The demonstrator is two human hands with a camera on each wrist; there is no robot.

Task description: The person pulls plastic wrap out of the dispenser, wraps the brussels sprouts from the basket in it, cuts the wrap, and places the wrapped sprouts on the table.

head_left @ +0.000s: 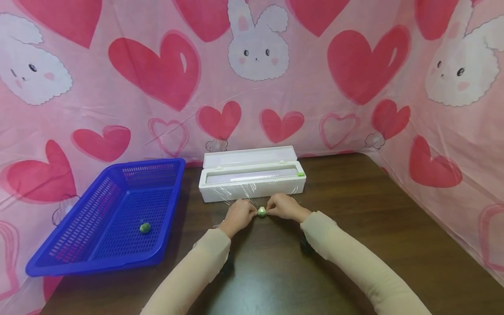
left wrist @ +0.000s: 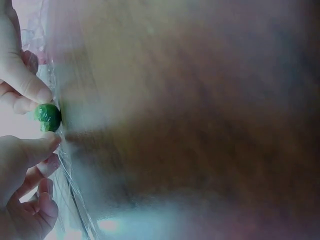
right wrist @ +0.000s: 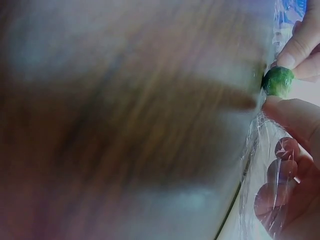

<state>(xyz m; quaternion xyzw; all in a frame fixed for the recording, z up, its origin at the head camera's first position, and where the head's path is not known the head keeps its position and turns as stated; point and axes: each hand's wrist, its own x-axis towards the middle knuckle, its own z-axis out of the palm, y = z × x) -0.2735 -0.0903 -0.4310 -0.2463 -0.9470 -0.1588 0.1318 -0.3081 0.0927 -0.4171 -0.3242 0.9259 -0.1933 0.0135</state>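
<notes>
A small round green Brussels sprout (head_left: pixel 261 211) sits at the table's middle, with clear plastic wrap (right wrist: pixel 252 150) around it. My left hand (head_left: pixel 237 216) pinches the wrap at the sprout's left side with thumb and fingertips. From the right, my right hand (head_left: pixel 286 207) pinches the wrap close against the sprout (right wrist: pixel 278 81). In the left wrist view the sprout (left wrist: pixel 48 117) shows shiny film over its surface, between the fingertips of both hands. Loose film stretches from the hands toward the white wrap box (head_left: pixel 252 190) just behind them.
The box's lid (head_left: pixel 250 156) stands raised, and a green slider (head_left: pixel 301 174) sits at its right end. To the left, a blue plastic basket (head_left: pixel 167 214) holds another sprout (head_left: pixel 145 228). A pink heart-and-rabbit cloth (head_left: pixel 252 96) hangs behind the brown wooden table (head_left: pixel 354 210).
</notes>
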